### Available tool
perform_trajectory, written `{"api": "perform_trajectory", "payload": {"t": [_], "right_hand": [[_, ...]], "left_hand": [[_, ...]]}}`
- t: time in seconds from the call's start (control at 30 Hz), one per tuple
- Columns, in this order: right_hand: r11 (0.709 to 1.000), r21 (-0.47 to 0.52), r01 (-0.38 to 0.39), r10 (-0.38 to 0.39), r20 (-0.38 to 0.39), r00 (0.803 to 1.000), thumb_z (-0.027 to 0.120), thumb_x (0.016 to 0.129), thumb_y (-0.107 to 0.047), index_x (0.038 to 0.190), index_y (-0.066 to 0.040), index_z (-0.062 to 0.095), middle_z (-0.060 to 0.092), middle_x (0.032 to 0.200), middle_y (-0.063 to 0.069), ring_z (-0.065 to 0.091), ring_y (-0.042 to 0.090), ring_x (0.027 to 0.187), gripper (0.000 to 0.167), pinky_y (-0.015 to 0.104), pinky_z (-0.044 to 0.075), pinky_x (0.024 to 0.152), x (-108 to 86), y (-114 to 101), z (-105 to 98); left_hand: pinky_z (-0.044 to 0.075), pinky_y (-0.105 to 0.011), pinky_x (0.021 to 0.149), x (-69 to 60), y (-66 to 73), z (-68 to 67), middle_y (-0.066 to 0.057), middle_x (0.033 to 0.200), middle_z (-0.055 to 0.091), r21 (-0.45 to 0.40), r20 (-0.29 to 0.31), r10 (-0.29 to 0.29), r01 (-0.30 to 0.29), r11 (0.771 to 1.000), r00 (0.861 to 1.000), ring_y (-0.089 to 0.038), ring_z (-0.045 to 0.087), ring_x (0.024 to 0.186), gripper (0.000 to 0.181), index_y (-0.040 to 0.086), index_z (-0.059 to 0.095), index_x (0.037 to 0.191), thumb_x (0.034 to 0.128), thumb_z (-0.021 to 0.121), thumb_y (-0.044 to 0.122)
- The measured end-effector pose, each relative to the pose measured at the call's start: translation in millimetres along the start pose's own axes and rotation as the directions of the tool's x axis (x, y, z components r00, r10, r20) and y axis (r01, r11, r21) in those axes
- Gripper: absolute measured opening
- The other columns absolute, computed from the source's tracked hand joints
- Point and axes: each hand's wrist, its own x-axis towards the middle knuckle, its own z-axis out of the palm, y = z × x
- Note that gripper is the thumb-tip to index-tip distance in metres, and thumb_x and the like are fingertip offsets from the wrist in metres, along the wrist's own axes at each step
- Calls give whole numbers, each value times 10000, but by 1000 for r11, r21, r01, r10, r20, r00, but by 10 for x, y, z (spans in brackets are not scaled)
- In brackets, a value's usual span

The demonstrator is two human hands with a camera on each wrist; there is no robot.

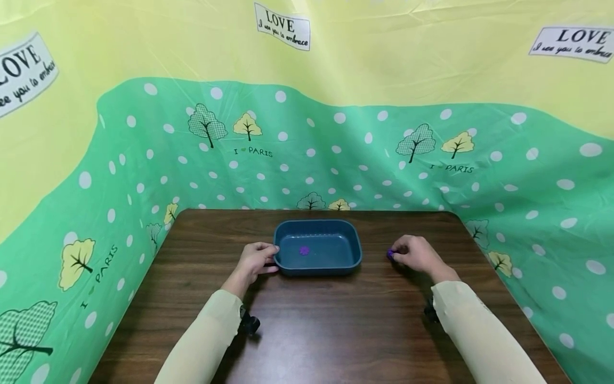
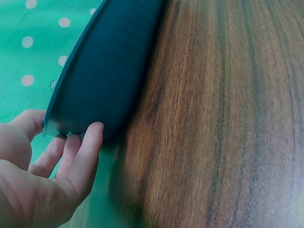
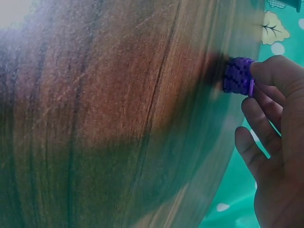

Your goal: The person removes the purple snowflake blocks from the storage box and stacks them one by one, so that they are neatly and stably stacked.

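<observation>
A dark blue rectangular tray (image 1: 318,271) with raised walls rests near the table's back edge. My left hand (image 1: 256,260) holds its left end, thumb at the rim and fingers against the outer wall (image 2: 104,71). On the tray's floor lies a small flat purple piece (image 1: 304,250) with a bumpy outline. To the right of the tray, my right hand (image 1: 417,255) pinches a small purple stack of toothed discs (image 3: 237,76) between thumb and finger, its other fingers spread. Whether the stack touches the table I cannot tell.
The brown wood-grain table (image 1: 316,330) has rounded back corners. Behind and beside it hangs a green and yellow cloth (image 1: 312,128) with white dots, trees and lettering. A black wrist device (image 1: 249,323) sits at the left sleeve.
</observation>
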Motion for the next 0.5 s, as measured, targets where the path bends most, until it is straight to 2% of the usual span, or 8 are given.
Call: {"api": "perform_trajectory", "payload": {"t": [0.5], "right_hand": [[1000,-11,7,-7,-18,1000,768,904,-135,1032,-54,751,689,990,89,616,139,729,153,302,544,626,-24,28,26]], "left_hand": [[659,-465,840,-16,8,9,-188,1108,649,-2,-7,10,-10,1000,1000,-247,692,917,274,-11,669,1175,964,717,156]]}}
